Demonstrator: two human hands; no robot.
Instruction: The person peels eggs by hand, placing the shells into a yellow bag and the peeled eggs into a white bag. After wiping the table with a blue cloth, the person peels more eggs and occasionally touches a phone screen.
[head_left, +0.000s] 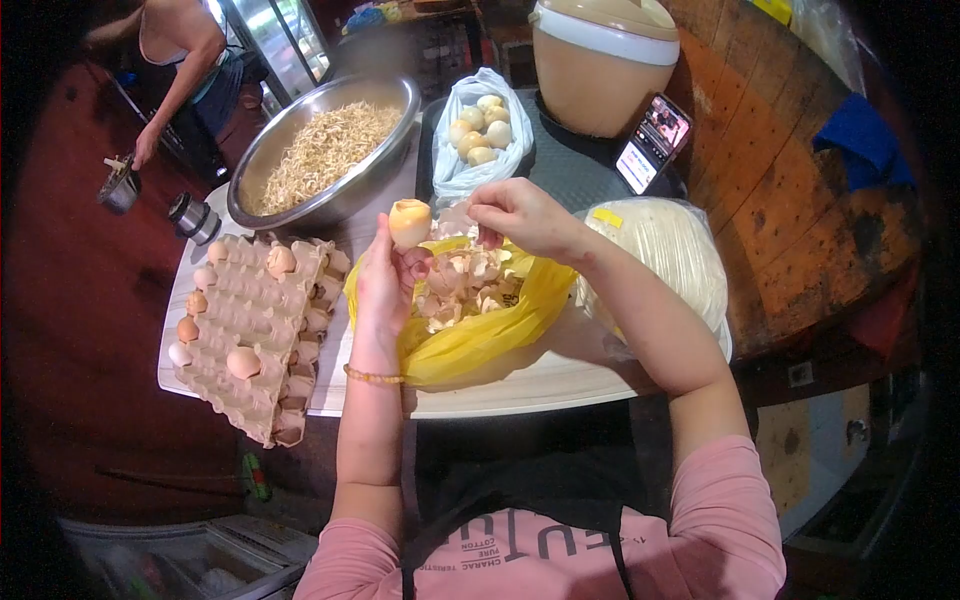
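Note:
My left hand (383,280) holds up a partly peeled egg (410,224), its top broken open. To the right of it, my right hand (528,215) is closed in a pinch; what its fingertips hold, if anything, I cannot make out. Below both hands lies a yellow plastic bag (480,350), opened wide, with a heap of broken eggshells (462,282) inside. Behind the hands, a pale plastic bag (455,180) contains several peeled-looking eggs (482,128). On the left stands a stack of cardboard egg trays (255,325) with several eggs still in their cups.
A steel bowl (405,115) full of bean sprouts (325,155) stands behind the trays. A phone (652,145) leans against a beige lidded container (605,75). A wrapped pale stack (665,265) lies to the right. A person (185,70) holding a small pot (120,187) is at upper left.

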